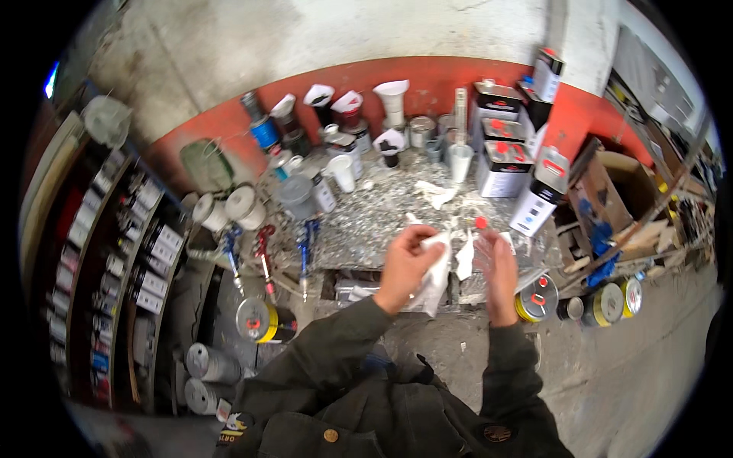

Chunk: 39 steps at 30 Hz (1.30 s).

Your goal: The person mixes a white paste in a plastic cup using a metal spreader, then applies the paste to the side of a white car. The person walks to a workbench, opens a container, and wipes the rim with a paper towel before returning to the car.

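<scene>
White, crumpled sheet of thin cloth or paper (pixel 433 290) is in our left hand (pixel 410 267), at the near edge of the grey, paint-speckled bench (pixel 355 240). Thumb and fingers are pinched together on its upper part; the lower end hangs free. Can't tell cloth from paper at this blur. We'd call it light, limp, easy to fold, no stiffness to push with. Could tear if it's paper, so we'd hold a bunched fold rather than a single edge.

Small clear plastic bottle with a red cap (pixel 484 249) is at our right hand (pixel 501 280), on the palm side. Fingers are raised and slightly bent beside it; blur hides the contact, so we can't say whether it's gripped or only touched. We'd expect light, thin, squeezable walls, slick if wet; fill level unreadable. Best hold in our view: wrapped mid-body, light pressure, so the walls don't buckle.

Nearby: a loose white scrap (pixel 465 256) shows between the hands, a crumpled white wad (pixel 434 193) lies further back on the bench. White tapered plastic cup (pixel 460 162) stands behind the wad, to its right; rectangular cans with red caps (pixel 500 182) stand right of that.
</scene>
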Each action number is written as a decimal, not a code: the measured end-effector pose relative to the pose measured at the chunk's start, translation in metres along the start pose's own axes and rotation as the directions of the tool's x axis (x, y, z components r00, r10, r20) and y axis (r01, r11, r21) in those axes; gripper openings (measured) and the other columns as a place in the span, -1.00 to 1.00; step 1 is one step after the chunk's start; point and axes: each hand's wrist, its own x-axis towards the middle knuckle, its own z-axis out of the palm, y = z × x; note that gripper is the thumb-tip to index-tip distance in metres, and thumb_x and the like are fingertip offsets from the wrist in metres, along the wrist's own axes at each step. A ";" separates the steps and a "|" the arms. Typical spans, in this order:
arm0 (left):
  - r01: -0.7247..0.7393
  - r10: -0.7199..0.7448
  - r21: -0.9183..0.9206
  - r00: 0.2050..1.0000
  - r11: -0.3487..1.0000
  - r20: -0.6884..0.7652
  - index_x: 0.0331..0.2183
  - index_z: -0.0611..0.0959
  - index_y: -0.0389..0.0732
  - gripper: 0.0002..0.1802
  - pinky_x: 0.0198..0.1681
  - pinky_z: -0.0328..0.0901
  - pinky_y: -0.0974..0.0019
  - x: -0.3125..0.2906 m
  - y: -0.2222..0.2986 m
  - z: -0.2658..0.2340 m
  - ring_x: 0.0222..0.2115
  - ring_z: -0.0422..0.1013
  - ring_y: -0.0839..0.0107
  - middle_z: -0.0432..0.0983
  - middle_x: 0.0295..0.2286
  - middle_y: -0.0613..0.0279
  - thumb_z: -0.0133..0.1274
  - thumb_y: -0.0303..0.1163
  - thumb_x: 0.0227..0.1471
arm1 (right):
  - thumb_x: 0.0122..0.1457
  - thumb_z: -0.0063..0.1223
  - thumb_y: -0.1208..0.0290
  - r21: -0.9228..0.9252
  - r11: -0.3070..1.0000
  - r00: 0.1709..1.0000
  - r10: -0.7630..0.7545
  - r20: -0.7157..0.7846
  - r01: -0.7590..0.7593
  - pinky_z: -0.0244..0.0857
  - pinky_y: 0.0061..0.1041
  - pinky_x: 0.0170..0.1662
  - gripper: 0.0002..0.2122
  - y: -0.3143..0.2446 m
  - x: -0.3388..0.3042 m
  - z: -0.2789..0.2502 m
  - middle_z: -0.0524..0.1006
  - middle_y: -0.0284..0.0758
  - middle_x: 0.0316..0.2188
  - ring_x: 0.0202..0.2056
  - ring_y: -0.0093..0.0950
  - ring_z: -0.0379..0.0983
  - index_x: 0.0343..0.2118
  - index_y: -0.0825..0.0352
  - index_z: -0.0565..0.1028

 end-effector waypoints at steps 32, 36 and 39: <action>-0.136 0.064 0.966 0.986 -0.220 0.153 -0.17 0.63 -0.24 -0.51 -0.27 0.40 0.20 0.413 0.045 -0.579 -0.38 0.54 0.14 0.59 -0.40 0.01 0.26 -0.42 -0.28 | 0.30 -0.24 0.14 -0.118 0.980 0.980 0.143 -0.139 -0.160 0.28 -0.37 0.06 -0.55 0.119 -0.005 0.083 0.38 -0.22 0.02 -0.02 -0.35 0.37 0.12 0.36 0.25; -0.072 -0.127 0.991 0.990 -0.112 0.057 -0.34 0.68 -0.26 -0.68 -0.31 0.41 0.20 0.443 0.021 -0.595 -0.40 0.54 0.20 0.59 -0.46 0.02 0.28 -0.46 -0.29 | 0.28 -0.15 0.25 0.134 0.969 0.965 0.224 -0.139 -0.206 0.29 -0.38 0.05 -0.59 0.121 -0.008 0.075 0.35 -0.27 0.02 -0.01 -0.39 0.35 0.14 0.29 0.19; -0.061 -0.124 0.982 0.992 -0.181 0.039 -0.35 0.67 -0.27 -0.73 -0.30 0.41 0.20 0.442 0.036 -0.579 -0.40 0.54 0.17 0.59 -0.46 0.00 0.24 -0.50 -0.24 | 0.28 -0.15 0.23 0.285 0.940 0.947 0.249 -0.202 -0.187 0.27 -0.33 0.08 -0.56 0.132 -0.008 0.067 0.32 -0.25 0.06 0.04 -0.36 0.31 0.16 0.27 0.16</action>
